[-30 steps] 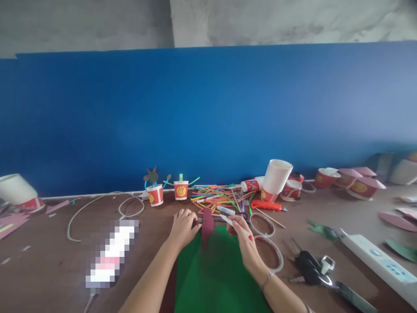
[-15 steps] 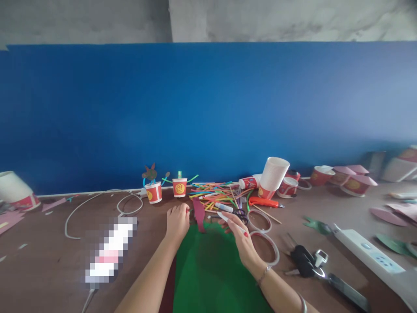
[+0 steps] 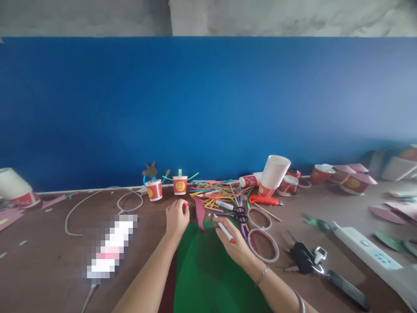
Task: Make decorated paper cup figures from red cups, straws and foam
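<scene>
My left hand (image 3: 177,218) is closed at the upper left corner of a green sheet (image 3: 218,269), with a small red cap between thumb and finger. A white marker with a red end (image 3: 226,231) is in my right hand (image 3: 236,245), held over the sheet's upper part. A dark pink curved paper strip (image 3: 200,213) lies at the sheet's top edge, between the hands. Black scissors (image 3: 239,214) rest just beyond my right hand, beside two tape rolls (image 3: 264,246).
Colourful sticks (image 3: 211,191) lie behind the sheet, near two decorated paper cups (image 3: 180,185). A stack of cups (image 3: 274,174) and an orange cutter (image 3: 264,200) are right of them. Keys (image 3: 304,256) and a power strip (image 3: 368,250) lie right; a cable (image 3: 67,217) curls left.
My right hand has moved slightly left and the marker has turned in it, its red end now lower and further left. The scissors show more fully. My left hand stays about where it was.
</scene>
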A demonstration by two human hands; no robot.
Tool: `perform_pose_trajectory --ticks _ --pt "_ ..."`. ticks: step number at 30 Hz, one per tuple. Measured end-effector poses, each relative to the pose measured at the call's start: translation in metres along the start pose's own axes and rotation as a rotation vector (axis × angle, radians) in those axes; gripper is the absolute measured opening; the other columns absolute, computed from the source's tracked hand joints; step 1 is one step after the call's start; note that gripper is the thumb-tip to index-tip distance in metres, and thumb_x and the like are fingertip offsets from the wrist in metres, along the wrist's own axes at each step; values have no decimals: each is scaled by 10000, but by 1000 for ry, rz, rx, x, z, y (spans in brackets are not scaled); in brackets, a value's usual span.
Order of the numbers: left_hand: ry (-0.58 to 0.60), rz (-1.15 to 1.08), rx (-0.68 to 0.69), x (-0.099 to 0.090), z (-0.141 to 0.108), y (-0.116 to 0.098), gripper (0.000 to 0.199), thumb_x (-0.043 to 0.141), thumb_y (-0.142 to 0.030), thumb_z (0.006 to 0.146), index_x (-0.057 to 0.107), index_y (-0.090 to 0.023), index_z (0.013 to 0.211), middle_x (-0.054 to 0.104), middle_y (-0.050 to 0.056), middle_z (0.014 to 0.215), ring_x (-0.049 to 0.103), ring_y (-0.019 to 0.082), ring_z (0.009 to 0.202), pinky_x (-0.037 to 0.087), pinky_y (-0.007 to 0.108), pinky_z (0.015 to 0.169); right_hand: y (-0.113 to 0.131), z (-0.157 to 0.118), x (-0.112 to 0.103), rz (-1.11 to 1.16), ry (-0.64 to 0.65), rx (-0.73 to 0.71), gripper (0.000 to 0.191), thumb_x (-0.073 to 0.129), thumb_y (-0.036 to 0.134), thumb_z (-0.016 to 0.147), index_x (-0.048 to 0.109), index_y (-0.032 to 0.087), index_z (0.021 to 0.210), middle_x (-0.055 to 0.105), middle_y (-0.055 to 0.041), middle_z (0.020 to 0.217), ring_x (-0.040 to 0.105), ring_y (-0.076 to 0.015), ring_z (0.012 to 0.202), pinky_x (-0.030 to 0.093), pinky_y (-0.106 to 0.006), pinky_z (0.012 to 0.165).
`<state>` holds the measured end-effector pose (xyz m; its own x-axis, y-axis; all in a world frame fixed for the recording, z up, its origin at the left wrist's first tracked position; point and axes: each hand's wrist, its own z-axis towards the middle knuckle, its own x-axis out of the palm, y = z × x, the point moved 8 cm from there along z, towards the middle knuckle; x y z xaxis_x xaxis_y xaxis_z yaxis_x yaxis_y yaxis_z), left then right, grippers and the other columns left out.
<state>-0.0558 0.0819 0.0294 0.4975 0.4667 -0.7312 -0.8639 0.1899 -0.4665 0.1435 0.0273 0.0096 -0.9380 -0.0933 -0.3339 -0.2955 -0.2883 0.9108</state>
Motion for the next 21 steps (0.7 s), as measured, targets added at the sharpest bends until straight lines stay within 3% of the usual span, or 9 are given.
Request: perform_pose_trajectory --ticks 3,9,13,16,19,21 --pt "-69 -80 15 -4 1 0 14 548 -175 793 559 -183 796 660 30 779 619 193 748 427 339 762 -1 -1 4 102 61 70 279 491 396 857 569 208 1047 625 -66 977 583 -205 924 459 -320 815" --pt "-200 -190 25 -18 2 3 202 621 -359 781 553 -189 695 652 27 659 623 195 651 471 352 729 -2 2 -9 343 -29 135 405 500 481 852 571 222 1155 631 -72 1078 569 -218 1029 417 -329 915" --pt "-323 -397 -23 -29 -3 5 180 597 -363 804 539 -198 763 703 70 878 664 205 845 498 332 782 -13 3 -23 299 -194 187 359 509 496 837 645 195 978 636 -33 787 581 -188 782 445 -287 738" --pt "-245 -648 -65 -20 -3 -1 163 603 -346 797 532 -199 788 707 75 919 677 191 861 521 305 786 -20 3 -28 264 -245 218 338 476 484 850 646 192 849 543 7 614 511 -153 615 408 -265 609" --pt "-109 -879 -175 -1 -5 -10 190 612 -345 780 533 -182 838 698 62 823 688 187 798 540 306 752 -26 4 -25 319 -231 254 343 454 478 848 623 204 967 599 -16 715 548 -172 682 424 -271 620" --pt "-3 -980 -253 13 -7 -17 222 556 -355 805 531 -170 926 668 31 749 679 171 680 550 302 658 -27 4 -24 326 -218 264 322 478 473 829 617 207 946 622 -25 772 566 -181 729 430 -270 632"
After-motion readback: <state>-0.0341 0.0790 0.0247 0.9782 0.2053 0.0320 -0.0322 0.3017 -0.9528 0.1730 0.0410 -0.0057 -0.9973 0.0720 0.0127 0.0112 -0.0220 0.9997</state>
